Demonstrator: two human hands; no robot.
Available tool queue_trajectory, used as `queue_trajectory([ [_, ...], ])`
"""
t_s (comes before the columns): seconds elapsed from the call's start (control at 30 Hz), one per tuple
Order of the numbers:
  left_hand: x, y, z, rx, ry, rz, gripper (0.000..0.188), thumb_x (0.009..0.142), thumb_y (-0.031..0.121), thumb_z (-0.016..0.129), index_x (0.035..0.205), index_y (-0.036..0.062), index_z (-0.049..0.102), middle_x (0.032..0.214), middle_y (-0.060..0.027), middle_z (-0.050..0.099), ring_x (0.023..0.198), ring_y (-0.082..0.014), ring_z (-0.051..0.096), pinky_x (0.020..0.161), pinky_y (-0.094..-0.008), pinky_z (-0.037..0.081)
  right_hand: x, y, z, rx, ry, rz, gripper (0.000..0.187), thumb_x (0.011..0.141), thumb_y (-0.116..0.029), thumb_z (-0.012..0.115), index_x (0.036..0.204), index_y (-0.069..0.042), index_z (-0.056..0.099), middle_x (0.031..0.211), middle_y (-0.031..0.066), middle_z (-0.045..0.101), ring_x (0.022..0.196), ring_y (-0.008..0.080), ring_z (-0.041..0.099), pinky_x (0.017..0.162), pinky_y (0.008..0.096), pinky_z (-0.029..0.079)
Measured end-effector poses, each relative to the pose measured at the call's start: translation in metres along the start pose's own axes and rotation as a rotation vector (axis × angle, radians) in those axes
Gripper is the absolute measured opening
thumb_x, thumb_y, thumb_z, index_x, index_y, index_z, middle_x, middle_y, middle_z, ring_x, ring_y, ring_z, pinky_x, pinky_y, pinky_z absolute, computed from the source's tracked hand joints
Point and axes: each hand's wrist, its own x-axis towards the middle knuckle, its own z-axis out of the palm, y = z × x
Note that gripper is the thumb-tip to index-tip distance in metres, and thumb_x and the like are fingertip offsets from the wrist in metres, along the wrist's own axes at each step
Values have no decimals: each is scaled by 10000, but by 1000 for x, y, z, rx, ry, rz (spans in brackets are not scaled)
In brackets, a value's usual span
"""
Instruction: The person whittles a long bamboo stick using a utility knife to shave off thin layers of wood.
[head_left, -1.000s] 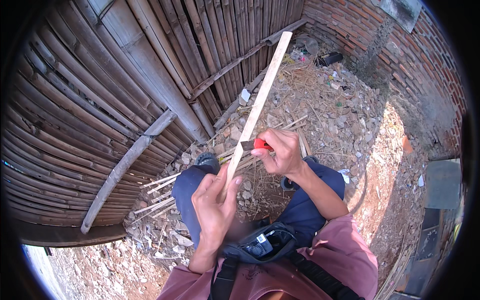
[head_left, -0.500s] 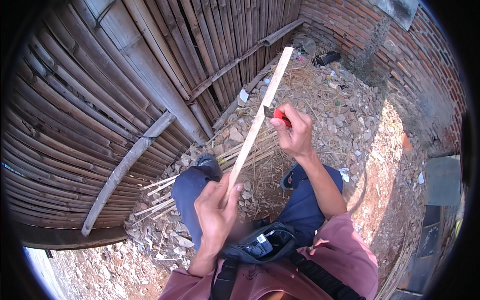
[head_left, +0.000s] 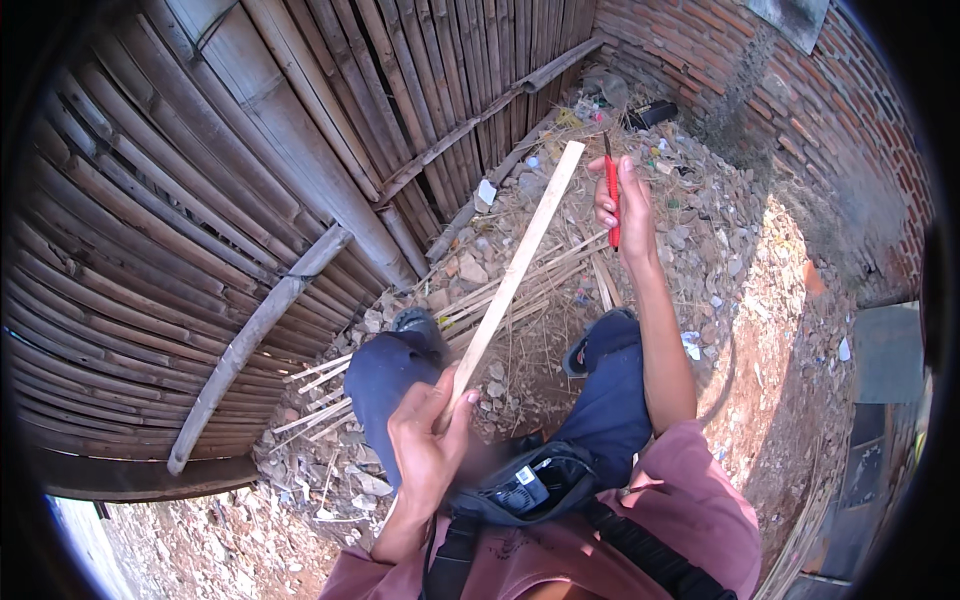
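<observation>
the left hand (head_left: 428, 447) grips the bamboo strip's (head_left: 515, 275) lower end, angled over the knees (rubble below), while the right hand (head_left: 622, 205), fingers closed on a red-handled knife (head_left: 611, 195), seems between shaving strokes and must re-seat the blade.

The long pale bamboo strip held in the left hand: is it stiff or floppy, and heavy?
The bamboo strip is probably fairly stiff: gripped only at its lower end by the left hand, it stays nearly straight. It is likely light, since one hand holds it raised. Being flat, it should not roll.
</observation>
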Motion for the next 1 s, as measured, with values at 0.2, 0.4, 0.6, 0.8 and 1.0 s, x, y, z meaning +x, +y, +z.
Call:
queue_trajectory([
  [0.2,11,-6,7,113,19,10,475,863,107,922,1310,21,787,782,-46,632,664,-100,561,617,-284,470,-26,-8,36,193,-308,134,547,1121,-442,620,1412,21,619,756,-57,471,543,7,342,501,209,270],
  [0.4,21,-15,12,92,-78,10,470,889,110,904,1332,21,772,786,-47,636,665,-105,574,612,-283,475,-27,9,35,175,-286,132,415,1094,-310,698,1318,38,677,868,5,639,506,2,348,477,212,267],
  [0.6,47,-12,18,-53,-195,32,275,967,112,819,1201,-29,783,792,-68,647,669,-110,605,588,-297,464,-25,0,35,241,-181,101,292,1081,-246,717,1247,-8,686,903,27,703,509,0,368,476,214,277],
  [0.8,103,21,7,87,-521,150,312,1022,271,749,1061,-39,745,758,-157,654,641,-281,652,635,-425,482,-16,-4,26,205,-104,44,338,1036,-159,763,1317,-10,649,931,24,722,521,-5,367,482,205,279],
  [1.0,140,26,27,216,-696,198,319,1052,285,681,997,-28,716,749,-208,665,697,-407,675,684,-489,494,-8,-9,7,67,-84,143,401,980,-115,808,1331,0,653,991,49,769,600,7,490,544,202,363],
])
